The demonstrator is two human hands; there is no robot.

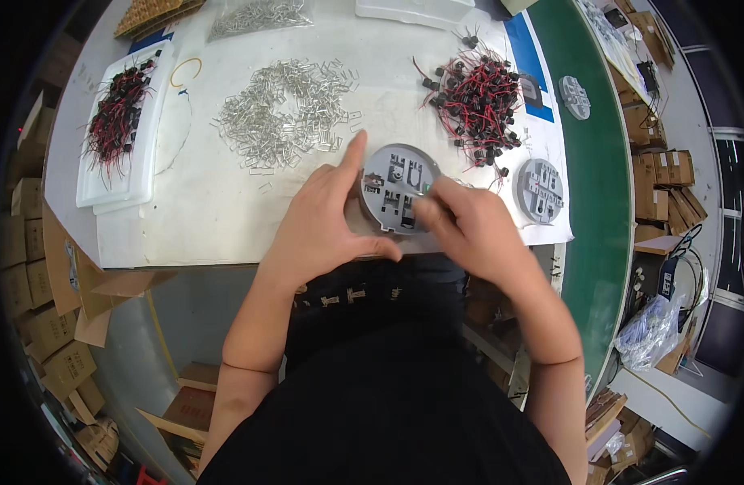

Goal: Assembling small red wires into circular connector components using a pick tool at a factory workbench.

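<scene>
Round grey housing (385, 212): lies on the white desk (186, 230) nr its front edge, in front of you, btwn your two hands, compartmented side up. Your L hand (327, 206) is open beside the housing's L side, thumb and index spread wide; rim contact can't be told. Your R hand (461, 218) is over the housing's R part, fingers bent; a thin shiny item shows nr the fingertips, but blur hides whether they grip it.

Surroundings, same view: loose pile of metal clips (255, 121), upper L of the housing; heap of black parts w/ red wires (478, 105), upper R; white tray (140, 179) w/ similar wired parts, far L; 2nd grey housing (533, 200), R of your R hand, nr desk's R edge; clear bag (263, 18) of clips at the back; another grey round part (575, 97) on the green surface (586, 174), R of the desk.
</scene>
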